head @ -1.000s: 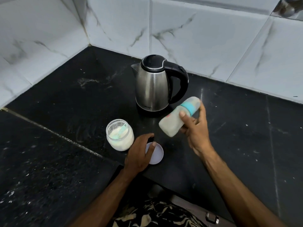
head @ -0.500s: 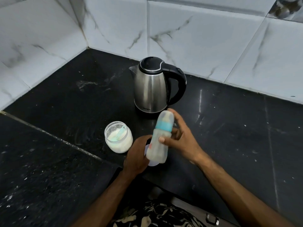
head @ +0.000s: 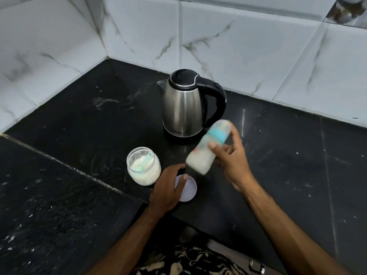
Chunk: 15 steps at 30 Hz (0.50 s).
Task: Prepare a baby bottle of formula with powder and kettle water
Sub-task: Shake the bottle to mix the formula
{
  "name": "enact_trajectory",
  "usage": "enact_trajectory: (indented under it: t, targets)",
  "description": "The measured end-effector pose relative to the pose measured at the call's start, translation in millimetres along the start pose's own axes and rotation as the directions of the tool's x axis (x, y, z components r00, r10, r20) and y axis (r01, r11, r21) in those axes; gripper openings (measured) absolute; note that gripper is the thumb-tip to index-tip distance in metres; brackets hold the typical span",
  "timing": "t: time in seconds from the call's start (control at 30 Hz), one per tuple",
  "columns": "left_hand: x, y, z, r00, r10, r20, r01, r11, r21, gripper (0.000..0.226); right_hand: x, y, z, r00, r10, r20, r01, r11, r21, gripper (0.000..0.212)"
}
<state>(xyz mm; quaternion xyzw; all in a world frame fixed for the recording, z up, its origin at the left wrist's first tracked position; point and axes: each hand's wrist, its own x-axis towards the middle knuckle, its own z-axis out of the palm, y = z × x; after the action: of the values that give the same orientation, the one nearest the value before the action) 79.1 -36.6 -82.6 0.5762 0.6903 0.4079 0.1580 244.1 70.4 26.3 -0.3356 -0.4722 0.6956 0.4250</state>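
Hands split the work: right hand (head: 231,159) grips the capped bottle (head: 208,148), tilted again after standing upright, so mixing continues; left hand (head: 168,188) rests relaxed on the lid (head: 189,190).

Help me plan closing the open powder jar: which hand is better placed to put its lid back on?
Left. The left hand already rests on the lid right beside the open jar, while the right hand grips the tilted baby bottle.
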Motion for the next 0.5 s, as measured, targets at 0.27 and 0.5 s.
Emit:
enact_trajectory:
  t: [0.27, 0.5]
  targets:
    - [3, -8, 2, 0.991, -0.021, 0.130, 0.031, 0.997, -0.074, 0.033, -17, 17, 6, 0.948, 0.065, 0.311, 0.002, 0.978, -0.210, 0.088]
    - [-1, -2, 2, 1.000, -0.023, 0.008, 0.022, 0.999, 0.025, 0.037, -4, 6, 7, 1.000, 0.018, 0.025, -0.019, 0.998, 0.056, 0.076]
